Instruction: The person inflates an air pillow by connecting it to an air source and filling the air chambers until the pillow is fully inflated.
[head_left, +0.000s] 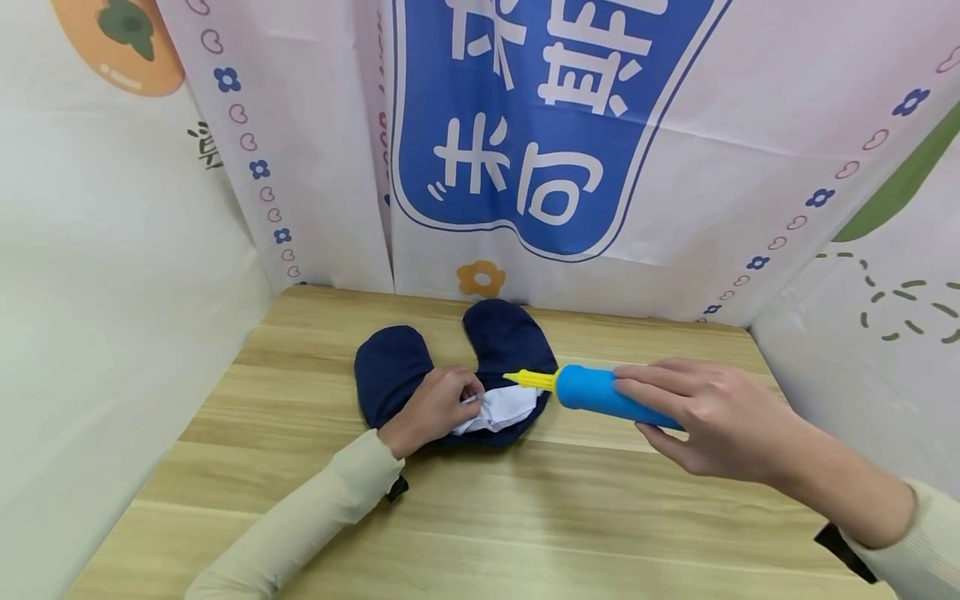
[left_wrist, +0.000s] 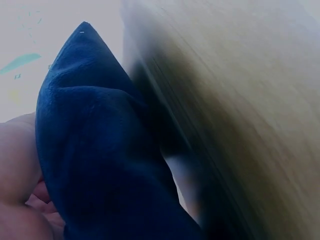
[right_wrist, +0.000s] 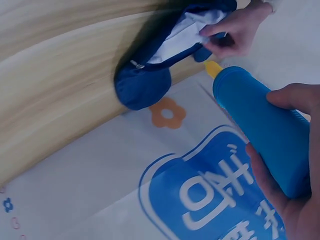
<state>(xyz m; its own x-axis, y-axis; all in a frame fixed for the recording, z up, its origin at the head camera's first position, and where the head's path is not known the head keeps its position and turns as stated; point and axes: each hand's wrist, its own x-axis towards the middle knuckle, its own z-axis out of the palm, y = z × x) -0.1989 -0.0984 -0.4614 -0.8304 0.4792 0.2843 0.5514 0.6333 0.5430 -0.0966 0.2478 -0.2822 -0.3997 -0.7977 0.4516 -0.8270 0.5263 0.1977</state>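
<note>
A navy U-shaped neck pillow (head_left: 392, 367) lies on the table, its cover unzipped along the curved part. White inner lining (head_left: 512, 406) shows through the opening. My left hand (head_left: 435, 406) pinches something small at this lining with thumb and fingers; exactly what is between the fingertips is hard to make out. In my right hand (head_left: 712, 417) is a blue hand pump (head_left: 600, 392), gripped around its barrel. Its yellow nozzle (head_left: 534, 380) points left, above the pillow's right side. The right wrist view shows a zipper pull (right_wrist: 136, 65) at one end of the opening. Blue fabric (left_wrist: 100, 130) fills much of the left wrist view.
The wooden table (head_left: 480, 517) runs back to a white printed cloth (head_left: 322, 150) with a blue sign. White sheets (head_left: 112, 292) stand along the left and right sides. A black strap (head_left: 843, 552) sits at the right wrist.
</note>
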